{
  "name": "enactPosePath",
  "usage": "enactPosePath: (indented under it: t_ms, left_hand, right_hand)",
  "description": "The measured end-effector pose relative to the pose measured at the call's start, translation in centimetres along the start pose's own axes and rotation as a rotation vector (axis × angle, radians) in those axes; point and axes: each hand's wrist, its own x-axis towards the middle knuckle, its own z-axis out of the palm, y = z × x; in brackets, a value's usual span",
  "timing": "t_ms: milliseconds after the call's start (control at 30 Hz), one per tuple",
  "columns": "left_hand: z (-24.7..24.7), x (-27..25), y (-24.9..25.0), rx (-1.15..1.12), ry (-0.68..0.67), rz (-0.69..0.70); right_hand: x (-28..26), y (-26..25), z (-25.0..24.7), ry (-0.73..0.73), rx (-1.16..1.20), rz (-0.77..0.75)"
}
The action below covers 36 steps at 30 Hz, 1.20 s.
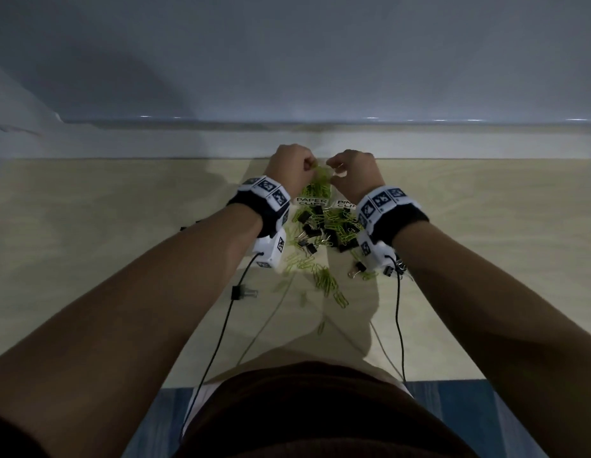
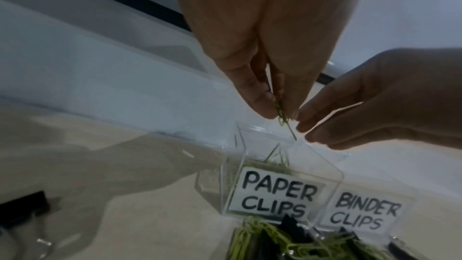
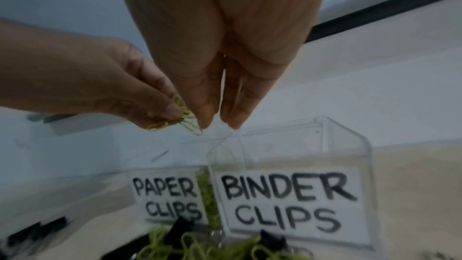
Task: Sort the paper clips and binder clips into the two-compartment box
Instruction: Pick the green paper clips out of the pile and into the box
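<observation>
While a small bunch of green paper clips (image 3: 181,120) hangs pinched in the left hand (image 1: 292,165), it sits above the box (image 2: 287,167), over the left compartment labelled PAPER CLIPS, where other green clips already lie. The left fingers (image 2: 260,98) are curled tight round the bunch, with one clip dangling below the fingertips. The right hand (image 1: 353,168) is just beside it, its fingers (image 3: 207,106) nearly straight and close together, tips at the dangling clip; whether they actually grip it I cannot tell, and they seem to hold nothing else.

The step in hand looks like teasing tangled clips apart and dropping them in. To do it well, keep both hands over the left compartment, well inside the divider, since the BINDER CLIPS side sits right next to it. Let the right fingers draw one clip off at a time, low over the opening, so nothing bounces out.

In front of the box, a mixed pile (image 1: 323,233) of green clips and black binder clips (image 1: 312,231) waits on the counter (image 1: 122,226), so most sorting appears yet undone.
</observation>
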Motion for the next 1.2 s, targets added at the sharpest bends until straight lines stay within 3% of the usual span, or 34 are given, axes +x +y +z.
enactPosePath:
  t_ms: [100,167,267,333,433,667,833,1000,1133,1200]
  left_hand:
    - [0.7,0.2,-0.3,0.084,-0.059,0.011]
    - [1.1,-1.1,-0.7,0.161,-0.055,0.099]
    - [2.0,-3.8,-2.1,0.224,-0.118,0.247]
    - [3.1,-5.2,-3.4,0.298,-0.245,0.253]
    - [4.7,-6.2,-4.8,0.356,-0.302,0.214]
    - [5.3,-7.1,-6.0,0.286,-0.227,0.161]
    - [4.0,-9.0,-6.9,0.223,-0.130,0.194]
    - [1.4,-11.4,-8.9,0.170,0.018,0.160]
    - [1.5,-12.2,-10.2,0.307,0.030,0.062]
    - [2.3,-11.9,-9.1,0.326,0.014,0.100]
  right_hand:
    - [-2.2,0.9,0.6,0.129,0.002,-0.026]
    - [-4.4,1.6,1.6,0.156,0.003,-0.087]
    - [-7.5,1.9,3.9,0.041,-0.031,-0.134]
    - [-8.6,1.5,5.3,-0.039,-0.060,-0.108]
    - [-8.9,0.5,6.7,-0.075,-0.100,-0.038]
    - [-9.5,-0.3,7.3,-0.095,-0.085,-0.062]
    - [-12.3,2.7,5.7,0.096,0.003,-0.206]
    - [-15.3,8.6,2.2,0.280,-0.077,-0.008]
    - [-16.2,10.9,1.4,0.244,-0.208,0.102]
    - [-15.6,9.9,1.7,0.211,-0.199,0.075]
